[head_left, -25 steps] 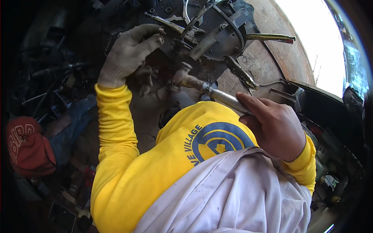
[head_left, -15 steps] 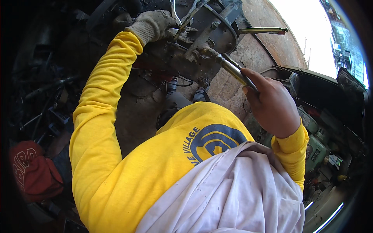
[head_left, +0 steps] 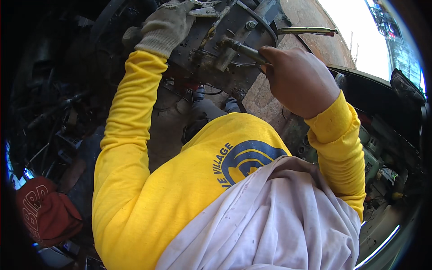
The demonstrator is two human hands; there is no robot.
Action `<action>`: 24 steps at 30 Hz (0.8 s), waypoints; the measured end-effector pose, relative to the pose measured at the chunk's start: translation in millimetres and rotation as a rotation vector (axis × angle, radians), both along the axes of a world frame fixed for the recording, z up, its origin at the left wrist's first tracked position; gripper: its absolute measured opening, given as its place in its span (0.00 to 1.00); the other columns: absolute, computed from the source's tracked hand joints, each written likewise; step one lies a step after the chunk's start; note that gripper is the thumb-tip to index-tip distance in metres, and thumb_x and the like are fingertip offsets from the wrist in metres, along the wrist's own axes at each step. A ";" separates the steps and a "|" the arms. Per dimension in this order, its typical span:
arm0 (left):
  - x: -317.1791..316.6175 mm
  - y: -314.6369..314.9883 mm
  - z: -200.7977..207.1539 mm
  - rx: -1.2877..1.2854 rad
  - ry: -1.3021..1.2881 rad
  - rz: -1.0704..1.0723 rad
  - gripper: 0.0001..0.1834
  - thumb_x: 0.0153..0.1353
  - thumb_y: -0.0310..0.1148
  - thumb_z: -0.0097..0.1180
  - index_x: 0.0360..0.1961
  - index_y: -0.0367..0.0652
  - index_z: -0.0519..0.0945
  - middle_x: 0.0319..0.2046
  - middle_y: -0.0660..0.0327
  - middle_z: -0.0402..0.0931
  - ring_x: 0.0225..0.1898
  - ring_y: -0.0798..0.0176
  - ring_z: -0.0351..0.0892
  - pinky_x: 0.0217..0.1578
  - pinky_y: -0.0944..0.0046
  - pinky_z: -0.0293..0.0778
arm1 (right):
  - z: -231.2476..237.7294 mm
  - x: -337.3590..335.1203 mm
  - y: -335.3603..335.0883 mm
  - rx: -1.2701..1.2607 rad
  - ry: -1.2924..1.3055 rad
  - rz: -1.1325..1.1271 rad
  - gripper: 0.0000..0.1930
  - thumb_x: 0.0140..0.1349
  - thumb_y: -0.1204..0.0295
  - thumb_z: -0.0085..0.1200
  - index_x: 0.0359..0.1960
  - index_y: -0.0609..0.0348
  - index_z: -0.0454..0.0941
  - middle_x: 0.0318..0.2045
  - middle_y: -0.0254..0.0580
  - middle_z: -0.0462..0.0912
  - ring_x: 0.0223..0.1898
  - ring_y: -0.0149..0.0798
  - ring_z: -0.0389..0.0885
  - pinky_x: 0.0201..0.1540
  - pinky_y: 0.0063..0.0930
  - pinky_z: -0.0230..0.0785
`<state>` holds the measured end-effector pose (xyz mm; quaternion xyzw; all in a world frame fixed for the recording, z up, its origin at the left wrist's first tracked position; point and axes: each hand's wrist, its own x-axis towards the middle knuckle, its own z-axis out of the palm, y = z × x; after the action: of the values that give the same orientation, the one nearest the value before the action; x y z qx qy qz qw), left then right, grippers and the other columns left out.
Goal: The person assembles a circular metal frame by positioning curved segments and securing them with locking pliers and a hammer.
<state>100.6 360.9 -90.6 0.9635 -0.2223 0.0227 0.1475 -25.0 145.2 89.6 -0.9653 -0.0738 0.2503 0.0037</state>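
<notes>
In a grey knitted glove, my left hand [head_left: 166,27] is closed around silver locking pliers [head_left: 204,11] at the top edge, over a dark, greasy metal assembly [head_left: 238,74]. The pliers' far end is cut off by the picture edge. My bare right hand [head_left: 299,78] grips the shaft of a metal tool [head_left: 249,53]. Its rounded end lies against or just over a metal bar on the assembly; I cannot tell if they touch. Beside that end is a bolt head [head_left: 250,25]. A curved rod [head_left: 258,20] arches over the assembly.
Another shiny metal handle [head_left: 310,30] sticks out to the right of the assembly. A person in a red cap [head_left: 49,211] is at the lower left, near dark clutter. Green machinery [head_left: 371,157] stands at the right. A pale cloth [head_left: 270,216] hangs across my front.
My left hand has shifted up and left with the pliers. The right hand has moved up and left, bringing the tool's end further onto the assembly.
</notes>
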 end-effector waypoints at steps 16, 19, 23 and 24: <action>-95.4 -2.6 -15.9 -0.131 0.117 0.004 0.21 0.59 0.45 0.62 0.50 0.47 0.78 0.42 0.56 0.82 0.41 0.49 0.84 0.39 0.52 0.81 | -9.4 20.2 14.3 -0.112 -0.025 0.092 0.15 0.64 0.76 0.54 0.51 0.55 0.82 0.31 0.53 0.84 0.32 0.53 0.84 0.36 0.43 0.75; -96.2 1.1 -22.0 -0.127 0.091 -0.029 0.22 0.60 0.47 0.62 0.51 0.48 0.77 0.42 0.57 0.82 0.40 0.50 0.85 0.38 0.53 0.81 | -3.0 21.9 19.0 -0.106 0.001 0.148 0.14 0.64 0.76 0.53 0.51 0.55 0.82 0.30 0.53 0.83 0.31 0.53 0.84 0.36 0.43 0.75; -97.7 -3.9 -14.3 -0.085 0.078 -0.021 0.20 0.60 0.45 0.60 0.51 0.49 0.77 0.42 0.57 0.82 0.40 0.51 0.85 0.38 0.53 0.81 | 0.8 27.5 15.0 -0.155 -0.070 0.066 0.14 0.64 0.74 0.54 0.51 0.55 0.82 0.29 0.53 0.83 0.31 0.54 0.83 0.36 0.44 0.74; -97.5 -4.0 -14.3 -0.080 0.090 -0.019 0.20 0.60 0.44 0.60 0.51 0.49 0.77 0.42 0.57 0.81 0.40 0.51 0.85 0.38 0.53 0.81 | 1.5 29.7 12.9 -0.132 -0.098 0.076 0.14 0.65 0.73 0.54 0.51 0.55 0.82 0.29 0.53 0.83 0.31 0.54 0.84 0.36 0.44 0.74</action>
<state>3.2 356.8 -104.9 0.9547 -0.2234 -0.0133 0.1959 4.7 158.1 91.1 -0.9711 -0.0938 0.2070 -0.0728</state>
